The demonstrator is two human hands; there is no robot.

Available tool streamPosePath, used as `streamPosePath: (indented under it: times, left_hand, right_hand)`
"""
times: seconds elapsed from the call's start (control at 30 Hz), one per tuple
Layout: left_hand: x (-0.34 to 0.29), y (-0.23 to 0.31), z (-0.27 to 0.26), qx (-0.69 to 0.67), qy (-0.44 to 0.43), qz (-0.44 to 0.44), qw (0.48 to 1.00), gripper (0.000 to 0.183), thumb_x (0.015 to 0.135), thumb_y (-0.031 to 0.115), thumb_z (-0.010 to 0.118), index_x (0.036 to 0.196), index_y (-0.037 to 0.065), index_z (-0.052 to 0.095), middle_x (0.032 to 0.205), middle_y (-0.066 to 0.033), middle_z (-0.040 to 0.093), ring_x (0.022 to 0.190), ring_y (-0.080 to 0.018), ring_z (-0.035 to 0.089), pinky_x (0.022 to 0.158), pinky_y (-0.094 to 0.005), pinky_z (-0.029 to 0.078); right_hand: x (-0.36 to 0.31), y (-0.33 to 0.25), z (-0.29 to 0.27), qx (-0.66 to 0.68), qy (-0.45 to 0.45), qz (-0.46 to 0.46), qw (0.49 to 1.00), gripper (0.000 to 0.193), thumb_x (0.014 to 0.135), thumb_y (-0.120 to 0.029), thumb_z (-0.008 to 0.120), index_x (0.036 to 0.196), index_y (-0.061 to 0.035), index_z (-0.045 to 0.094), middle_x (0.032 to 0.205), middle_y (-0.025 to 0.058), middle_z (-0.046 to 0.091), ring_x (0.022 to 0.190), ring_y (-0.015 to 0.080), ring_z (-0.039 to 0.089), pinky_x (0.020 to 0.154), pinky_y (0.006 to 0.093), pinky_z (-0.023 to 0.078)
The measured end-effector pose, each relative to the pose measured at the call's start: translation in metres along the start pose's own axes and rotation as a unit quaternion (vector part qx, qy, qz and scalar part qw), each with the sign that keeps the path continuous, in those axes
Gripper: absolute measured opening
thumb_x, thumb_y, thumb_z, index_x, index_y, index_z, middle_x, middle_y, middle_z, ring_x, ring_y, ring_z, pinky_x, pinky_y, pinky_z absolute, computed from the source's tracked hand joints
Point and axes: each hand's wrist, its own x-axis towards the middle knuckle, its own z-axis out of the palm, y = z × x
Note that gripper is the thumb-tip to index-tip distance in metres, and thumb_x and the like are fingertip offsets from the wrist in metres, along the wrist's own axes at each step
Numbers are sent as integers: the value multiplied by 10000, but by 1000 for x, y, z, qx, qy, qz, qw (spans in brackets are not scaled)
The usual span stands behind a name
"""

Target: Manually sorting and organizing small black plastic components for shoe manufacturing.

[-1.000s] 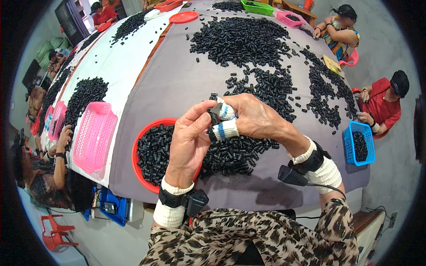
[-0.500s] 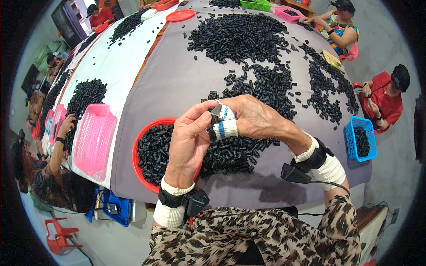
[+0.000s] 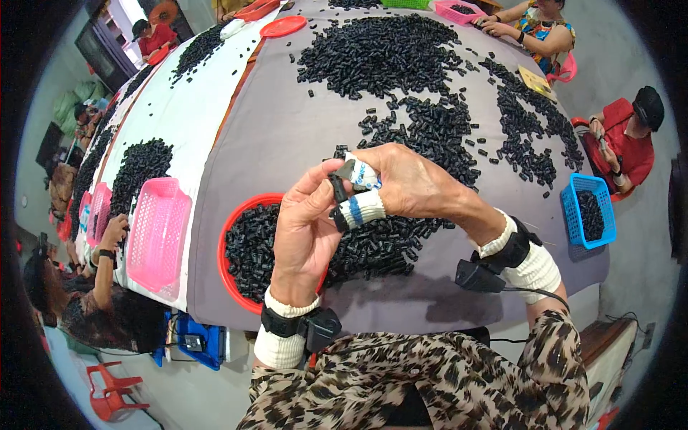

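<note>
Above the middle of the pile, my left hand (image 3: 301, 233) pinches a small black cylindrical piece (image 3: 337, 188) between thumb and fingers. My right hand (image 3: 419, 183) meets it from the other side, closed on a small blade (image 3: 345, 170) whose grip is wrapped in white and blue. The blade is close to the top of the black piece; whether it touches, I cannot tell. A white cloth finger sleeve with a blue stripe (image 3: 362, 207) covers a finger of my right hand. Below my left hand stands a red basin (image 3: 224, 269) full of black pieces.
Heaps of black pieces (image 3: 380, 54) cover much of the grey cloth. A pink basket (image 3: 159, 233) stands left, a blue basket (image 3: 609, 208) right. A red lid-like dish (image 3: 283, 26) lies far off. People work around the table, including one in red (image 3: 620, 136) at right.
The view has shifted slightly. The blade has turned in my right hand, and more of the black piece now shows between my hands. Both hands stay close together.
</note>
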Motion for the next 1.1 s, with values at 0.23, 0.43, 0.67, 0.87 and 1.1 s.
streamPosePath:
  times: [0.23, 0.43, 0.67, 0.87, 1.1]
  left_hand:
    - [-1, -2, 0, -25, -6, -5, 1000, 306, 857, 65, 537, 1142, -30, 480, 942, -140, 610, 885, -207, 606, 844, -375, 487]
    - [0, -5, -1, 1, -7, -3, 1000, 309, 861, 72, 532, 1145, -38, 478, 975, -145, 605, 885, -215, 606, 832, -364, 494]
    - [1, -6, 1, 23, -7, -3, 1000, 308, 858, 63, 532, 1141, -46, 483, 1021, -157, 596, 928, -237, 600, 847, -372, 489]
    - [1, -6, 0, 36, -4, -11, 999, 292, 855, 59, 534, 1125, -48, 500, 1029, -151, 595, 955, -240, 592, 860, -374, 482]
    - [-1, -7, 7, 83, 36, 2, 996, 262, 832, 50, 572, 1075, -46, 555, 972, -115, 624, 875, -173, 613, 795, -297, 499]
  right_hand:
    - [-3, 4, 0, -19, 6, -31, 999, 335, 680, -278, 737, 772, -18, 547, 652, 14, 535, 618, 90, 472, 565, 271, 394]
    - [-7, 3, -3, -23, -4, -28, 999, 316, 689, -247, 722, 787, -2, 548, 655, 35, 543, 621, 104, 481, 572, 279, 405]
    - [-10, 5, -4, -30, -1, -42, 999, 299, 682, -224, 692, 796, 6, 538, 656, 39, 545, 609, 111, 482, 560, 289, 408]
    - [-9, 9, -5, -50, -8, -50, 997, 303, 688, -238, 685, 792, 3, 534, 652, 57, 551, 596, 137, 505, 559, 303, 414]
    - [-8, 18, 1, -77, 10, -67, 995, 328, 718, -286, 684, 787, -3, 532, 650, 69, 558, 583, 174, 517, 559, 318, 421]
